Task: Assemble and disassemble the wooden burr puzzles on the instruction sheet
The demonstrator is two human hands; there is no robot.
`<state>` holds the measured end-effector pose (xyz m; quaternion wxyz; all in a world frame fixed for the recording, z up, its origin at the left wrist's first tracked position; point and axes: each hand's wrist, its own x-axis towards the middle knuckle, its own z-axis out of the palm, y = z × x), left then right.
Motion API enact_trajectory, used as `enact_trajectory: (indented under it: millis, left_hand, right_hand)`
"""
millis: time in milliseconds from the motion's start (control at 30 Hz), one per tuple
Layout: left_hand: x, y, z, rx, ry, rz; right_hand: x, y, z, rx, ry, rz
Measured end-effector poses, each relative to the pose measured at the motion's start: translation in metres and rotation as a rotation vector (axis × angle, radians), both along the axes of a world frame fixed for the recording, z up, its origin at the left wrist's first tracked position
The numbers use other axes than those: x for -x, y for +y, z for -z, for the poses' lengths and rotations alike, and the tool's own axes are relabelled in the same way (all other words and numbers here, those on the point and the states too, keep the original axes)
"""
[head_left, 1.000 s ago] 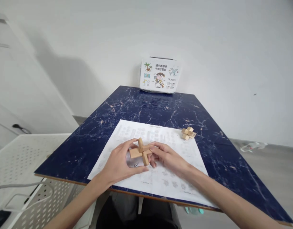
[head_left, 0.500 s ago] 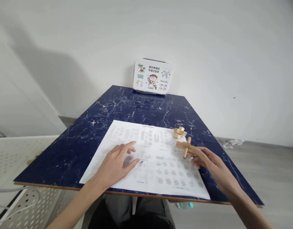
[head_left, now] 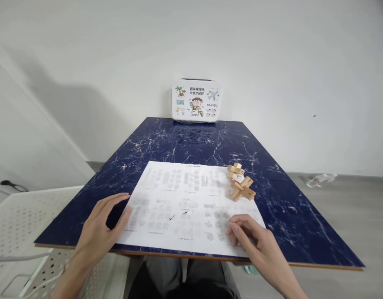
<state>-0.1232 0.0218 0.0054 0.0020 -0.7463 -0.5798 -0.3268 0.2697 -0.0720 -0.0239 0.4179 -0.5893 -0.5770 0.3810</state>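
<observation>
Right hand (head_left: pixel 255 238), fingers loosely curled and unladen, has released the wooden cross (head_left: pixel 243 189); left hand (head_left: pixel 99 224), lower left, fingers spread, holds nothing; handling of the cross appears paused; the cross, tan interlocked bars with dark marks, lies right of centre at the paper sheet's (head_left: pixel 191 238) edge, beside a paler block cluster (head_left: pixel 236 170).

The nearer puzzle (head_left: pixel 243 190) is smooth wood, the tabletop (head_left: pixel 197 147) glossy
</observation>
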Motion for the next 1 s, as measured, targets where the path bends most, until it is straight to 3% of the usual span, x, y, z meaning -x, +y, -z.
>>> enact_trajectory:
  millis: [100,500,1000]
  left_hand:
    - [0.013,-0.001,0.002,0.057,-0.031,-0.034]
    - [0.002,0.000,0.003,0.147,0.043,-0.106]
    - [0.008,-0.001,-0.001,0.187,-0.008,-0.051]
  right_hand:
    - [-0.001,0.001,0.000,-0.001,-0.009,-0.002]
    - [-0.001,0.001,0.001,0.010,-0.019,0.011]
    - [-0.004,0.004,0.000,0.039,-0.019,-0.025]
